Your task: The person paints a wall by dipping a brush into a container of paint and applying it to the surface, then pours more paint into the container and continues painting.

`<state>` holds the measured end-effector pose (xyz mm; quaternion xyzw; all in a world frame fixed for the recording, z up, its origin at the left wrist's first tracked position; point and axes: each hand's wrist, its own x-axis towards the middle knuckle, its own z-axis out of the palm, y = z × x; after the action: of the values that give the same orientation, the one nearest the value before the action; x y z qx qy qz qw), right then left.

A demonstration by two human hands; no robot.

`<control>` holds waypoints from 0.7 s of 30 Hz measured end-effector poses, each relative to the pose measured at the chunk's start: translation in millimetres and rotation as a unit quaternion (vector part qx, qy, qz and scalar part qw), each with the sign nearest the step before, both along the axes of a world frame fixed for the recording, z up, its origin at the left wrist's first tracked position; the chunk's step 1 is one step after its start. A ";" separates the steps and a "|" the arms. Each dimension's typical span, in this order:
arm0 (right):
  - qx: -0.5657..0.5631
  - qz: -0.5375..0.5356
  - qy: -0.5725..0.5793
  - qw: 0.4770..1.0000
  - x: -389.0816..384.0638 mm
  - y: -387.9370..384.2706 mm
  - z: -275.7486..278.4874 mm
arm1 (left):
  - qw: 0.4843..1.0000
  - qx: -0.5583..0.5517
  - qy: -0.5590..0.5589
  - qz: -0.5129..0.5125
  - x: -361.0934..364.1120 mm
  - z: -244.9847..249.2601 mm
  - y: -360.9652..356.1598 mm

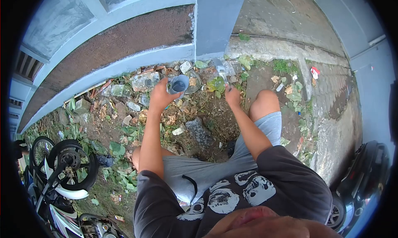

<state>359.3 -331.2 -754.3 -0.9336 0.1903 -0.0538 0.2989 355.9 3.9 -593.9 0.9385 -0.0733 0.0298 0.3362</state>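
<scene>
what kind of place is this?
Outdoors, probably a dirt strip beside a building: painted wall, rubble and leaves, a parked motorcycle. Left hand grips a cup, right hand a metal tool.

Grey cup and trowel, held above littered ground

The cup is tilted with its mouth toward the camera, showing dark contents. Just right of it, the trowel points its pale metal blade far, toward the wall.

Grey cup, blk/wht print tee
</scene>
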 end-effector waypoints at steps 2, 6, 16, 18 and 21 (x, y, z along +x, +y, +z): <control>0.063 -0.069 -0.050 0.994 -3.0 10.8 6.8 | 1.000 0.002 -0.006 0.000 0.9 -1.9 2.8; 0.172 -0.103 -0.203 0.958 29.9 12.7 56.0 | 0.999 0.023 -0.039 -0.003 -1.2 -11.0 6.4; 0.214 0.020 0.069 0.974 25.8 29.3 -4.7 | 1.000 0.010 0.001 -0.009 -2.5 -3.0 6.8; 0.325 -0.030 0.075 0.942 -0.2 44.9 14.1 | 1.000 0.012 -0.003 -0.013 -4.7 2.6 5.7; 0.486 -0.114 0.047 0.865 -8.3 58.5 53.8 | 0.999 -0.024 0.045 0.000 -2.4 -0.7 8.8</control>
<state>351.0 -272.8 -700.5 -0.6438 0.3108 0.0553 0.6971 353.5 12.7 -594.6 0.9305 -0.0571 -0.0107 0.3616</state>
